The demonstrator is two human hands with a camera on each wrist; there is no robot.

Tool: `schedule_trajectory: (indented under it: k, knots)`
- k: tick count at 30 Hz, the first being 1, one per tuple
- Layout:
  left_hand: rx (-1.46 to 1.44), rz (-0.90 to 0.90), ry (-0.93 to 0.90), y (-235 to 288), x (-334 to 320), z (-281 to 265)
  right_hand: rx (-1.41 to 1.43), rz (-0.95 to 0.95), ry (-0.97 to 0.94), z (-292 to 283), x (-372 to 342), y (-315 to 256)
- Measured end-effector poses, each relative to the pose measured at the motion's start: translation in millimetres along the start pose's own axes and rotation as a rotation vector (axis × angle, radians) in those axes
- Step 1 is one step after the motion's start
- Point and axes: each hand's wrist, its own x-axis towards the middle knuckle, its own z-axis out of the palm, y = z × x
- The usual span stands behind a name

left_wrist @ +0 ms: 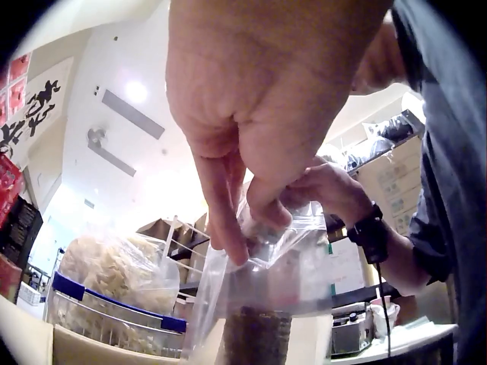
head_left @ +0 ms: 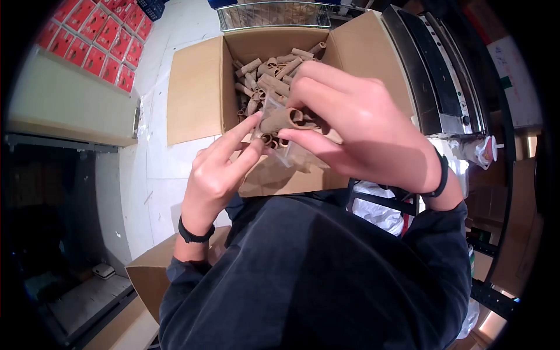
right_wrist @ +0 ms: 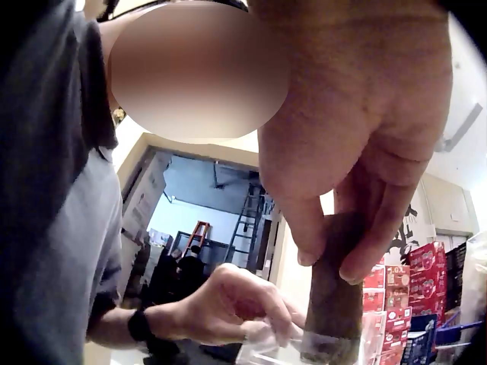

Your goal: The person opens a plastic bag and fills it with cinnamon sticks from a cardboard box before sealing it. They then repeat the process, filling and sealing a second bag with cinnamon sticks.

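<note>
Head view, centre: my right hand [head_left: 364, 114] clamps its fingers on a brown roll [head_left: 273, 122]; my left hand [head_left: 219, 166] pinches a clear bag [head_left: 284, 156], edges hard to make out.

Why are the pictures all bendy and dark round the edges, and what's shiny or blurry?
Head view: black corners, curved edges from what looks like a very wide lens, a shadow on the dark shirt; left wrist view: a glowing ceiling light, shiny streaks on the clear bag; right wrist view: a smooth oval blur, the brown tube dim.
</note>
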Motion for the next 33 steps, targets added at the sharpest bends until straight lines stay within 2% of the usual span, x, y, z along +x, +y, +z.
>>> schedule_trajectory:
  k: [6, 9, 10, 12, 14, 18, 20, 21, 24, 28, 30, 32, 33]
  knots:
    - [0.006, 0.034, -0.045, 9.7, 0.2, -1.2, -0.103, -0.029, -0.072, 26.8, -5.7, 10.8]
    - [0.005, 0.049, -0.037, 10.1, 1.4, 2.1, -0.189, 0.002, -0.19, 35.6, -5.2, 17.0]
    - [0.006, 0.055, -0.018, 10.1, 1.1, 4.0, -0.189, 0.008, -0.189, 37.1, -5.7, 19.2]
    - [-0.008, 0.039, -0.01, 10.2, 1.3, 6.3, -0.198, -0.08, -0.042, 37.8, -6.9, 22.3]
    - [-0.021, 0.022, 0.003, 7.8, 1.6, 7.8, -0.162, -0.046, -0.058, 18.1, -7.5, 13.5]
    - [-0.027, 0.041, -0.01, 9.6, 3.3, 4.8, -0.012, -0.102, -0.203, 5.6, -18.7, 5.8]
    - [-0.029, 0.053, -0.04, 11.9, 6.4, 5.6, -0.086, -0.051, -0.523, 6.1, -21.4, 6.7]
    - [-0.023, 0.069, -0.04, 11.9, 7.0, 6.7, -0.079, -0.036, -0.607, 5.9, -21.5, 8.6]
    - [-0.024, 0.1, -0.038, 13.8, 8.5, 10.1, 0.112, -0.006, -0.679, 5.9, -24.1, 19.9]
    - [-0.055, 0.141, -0.064, 16.3, 7.2, 12.0, 0.395, 0.006, -0.642, 13.4, -24.7, 37.6]
    - [-0.06, 0.159, -0.05, 14.8, 6.5, 14.5, 0.318, 0.02, -0.64, 13.1, 1.6, 24.7]
    - [-0.031, 0.144, -0.072, 13.4, 4.3, 13.3, -0.073, 0.325, -1.337, -7.4, 43.9, 1.5]
    - [-0.032, 0.153, -0.071, 13.3, 5.4, 11.7, -0.131, 0.279, -1.313, -3.1, 41.7, 2.0]
